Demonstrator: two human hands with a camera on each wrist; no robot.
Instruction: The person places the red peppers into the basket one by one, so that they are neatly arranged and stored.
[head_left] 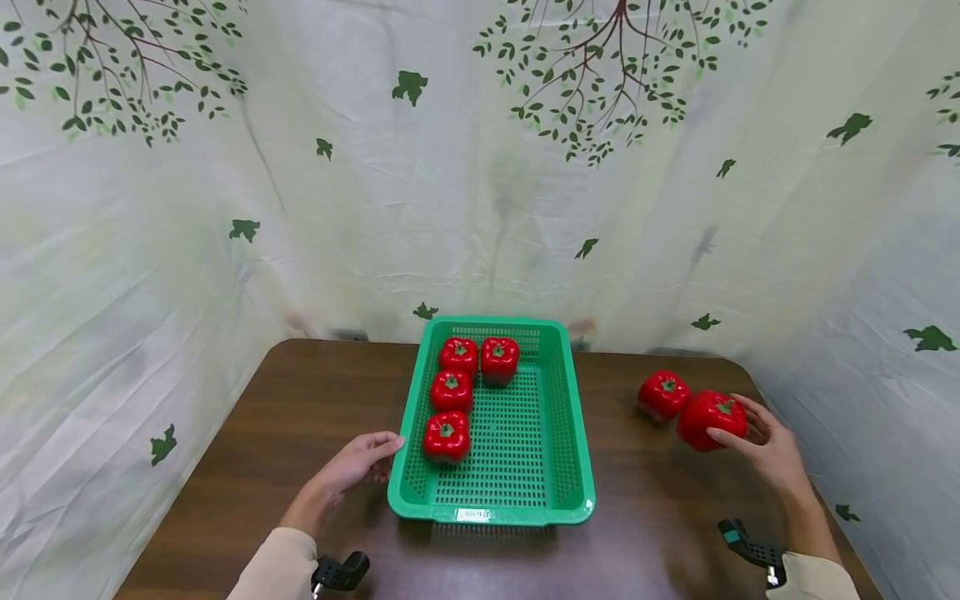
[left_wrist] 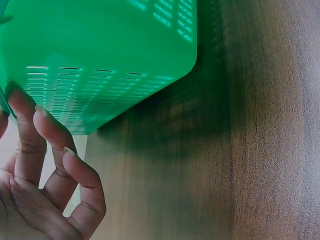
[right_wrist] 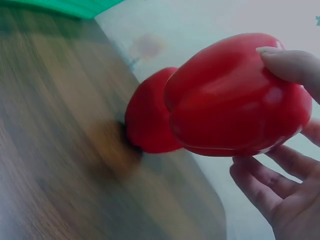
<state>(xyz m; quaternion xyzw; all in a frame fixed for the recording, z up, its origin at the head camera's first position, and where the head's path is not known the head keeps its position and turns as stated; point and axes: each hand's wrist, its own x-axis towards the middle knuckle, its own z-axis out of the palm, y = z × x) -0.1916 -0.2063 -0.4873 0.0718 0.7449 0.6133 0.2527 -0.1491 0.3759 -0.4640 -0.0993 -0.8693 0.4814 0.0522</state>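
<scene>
Toward the back of the table, a green plastic basket (head_left: 517, 450) holds several red bell peppers (head_left: 447, 437), three in a column on its left and one at the upper middle. My left hand (head_left: 356, 467) pinches the basket's left rim; in the left wrist view the other fingers (left_wrist: 82, 172) curl beside the slotted wall (left_wrist: 100, 40). On the right, my right hand (head_left: 772, 450) grips a red bell pepper (head_left: 712, 421) between thumb and fingers, raised over the table in the right wrist view. Just behind it, a second loose bell pepper (right_wrist: 150, 115) rests on the wood.
The brown wooden table (head_left: 322, 392) has rounded far corners. A pale curtain (head_left: 465, 208) printed with leaves and branches hangs right behind it and along both sides. Black wrist mounts (head_left: 341, 572) sit at both cuffs.
</scene>
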